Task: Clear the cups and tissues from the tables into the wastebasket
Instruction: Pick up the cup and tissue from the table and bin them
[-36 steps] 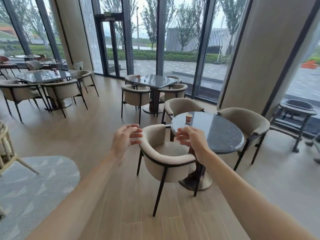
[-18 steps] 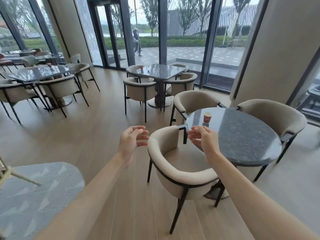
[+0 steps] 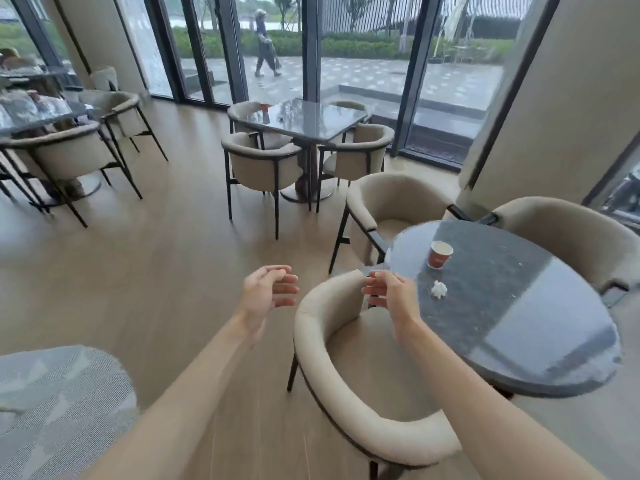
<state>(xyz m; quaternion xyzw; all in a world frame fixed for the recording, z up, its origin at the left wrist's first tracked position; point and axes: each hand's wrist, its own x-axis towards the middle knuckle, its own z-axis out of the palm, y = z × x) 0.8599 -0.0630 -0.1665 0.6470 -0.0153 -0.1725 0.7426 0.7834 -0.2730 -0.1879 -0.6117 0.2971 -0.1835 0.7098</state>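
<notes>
Both your hands are up in front of you with nothing in them. Your left hand (image 3: 268,292) floats over bare wood floor (image 3: 166,271), fingers loosely curled, half-cupped. Your right hand (image 3: 389,294) sits above the near beige chair (image 3: 346,403), fingers bent and relaxed the same way, gripping nothing. It's just beside the edge of the round dark table (image 3: 519,341) but doesn't look like it's touching it.

On that round table you've got one red paper cup (image 3: 440,254) standing upright, slightly past your right hand and off to the right. Its white inside shows at the rim, but I can't tell if there's any liquid left in it. Closer to you, a small crumpled white tissue (image 3: 439,289) lies on the tabletop, near the cup but apart from it. Two more beige chairs are tucked around the far side of that table.

Lower left there's a grey patterned rug (image 3: 59,403).

Further out, the rectangular table (image 3: 304,119) by the window has another small red cup (image 3: 264,107) near its left corner, too far to see inside. A tiny dark thing lies mid-table, can't make it out. Way over on the left, a third table (image 3: 31,112) is pretty blurry, with stuff on it I can't identify. No wastebasket anywhere in this view.
</notes>
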